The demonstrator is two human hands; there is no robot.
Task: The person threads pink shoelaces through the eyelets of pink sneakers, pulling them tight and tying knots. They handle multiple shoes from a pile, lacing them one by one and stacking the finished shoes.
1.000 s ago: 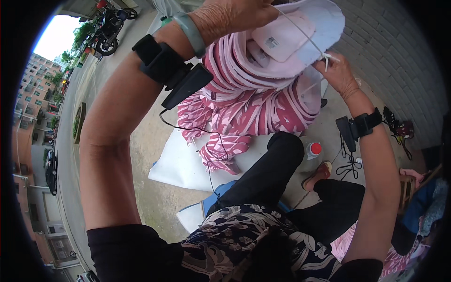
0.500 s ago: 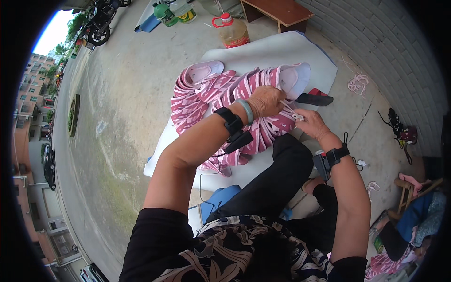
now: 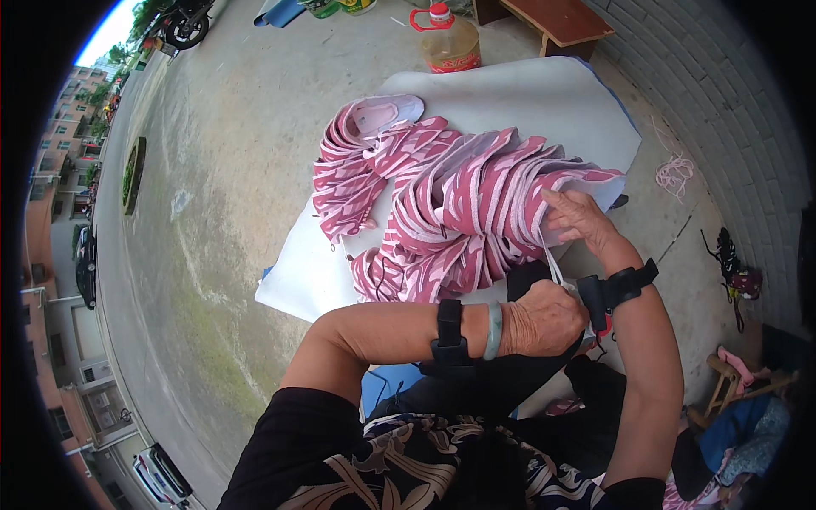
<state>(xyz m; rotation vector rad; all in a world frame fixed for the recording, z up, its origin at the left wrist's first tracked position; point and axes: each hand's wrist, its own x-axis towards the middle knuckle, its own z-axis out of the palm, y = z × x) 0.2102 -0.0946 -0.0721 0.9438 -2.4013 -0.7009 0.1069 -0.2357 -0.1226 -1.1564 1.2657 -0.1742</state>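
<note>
A long row of pink-and-white striped fabric shoe uppers (image 3: 476, 191) lies overlapped on a white sheet, curving round at its left end. My left hand (image 3: 544, 319) is a closed fist low over my dark trouser leg. From it a narrow pale strip, like a cord or tape (image 3: 553, 267), runs taut up to the right end of the row. My right hand (image 3: 585, 223) has its bent fingers on the edge of the rightmost upper, seemingly gripping it. Its thumb is partly hidden. Just beyond, only a scrap of a dark object (image 3: 620, 202) shows.
The white sheet (image 3: 518, 89) lies on concrete. Past it stand a red-capped plastic jug (image 3: 450, 42) and a low brown wooden bench (image 3: 557, 24). Pink cord (image 3: 675, 174) lies tangled near the grey brick wall (image 3: 714, 93). Another person (image 3: 756, 442) sits at the lower right.
My left hand has come down from the top of the row toward my lap, drawing the pale strip taut. My right hand has shifted slightly right onto the end upper, whose row now fans out further right.
</note>
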